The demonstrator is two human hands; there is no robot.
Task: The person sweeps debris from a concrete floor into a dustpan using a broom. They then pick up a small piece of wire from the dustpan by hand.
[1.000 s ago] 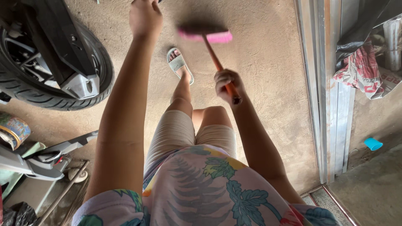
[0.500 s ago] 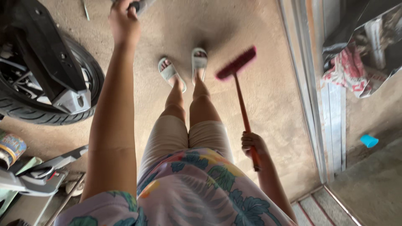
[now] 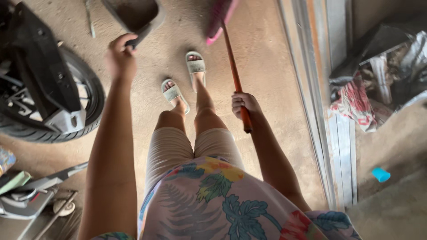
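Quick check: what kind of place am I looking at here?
Probably a home garage or entryway: a motorbike wheel parked on a bare dusty floor, beside a metal door track.

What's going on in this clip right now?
A person stands on a bare concrete floor with both hands busy. The left hand grips the handle of a dark dustpan, held out ahead. The right hand is closed around the orange stick of a pink-bristled broom, its head near the top edge. A black motorcycle wheel is at the left, a metal door track at the right.
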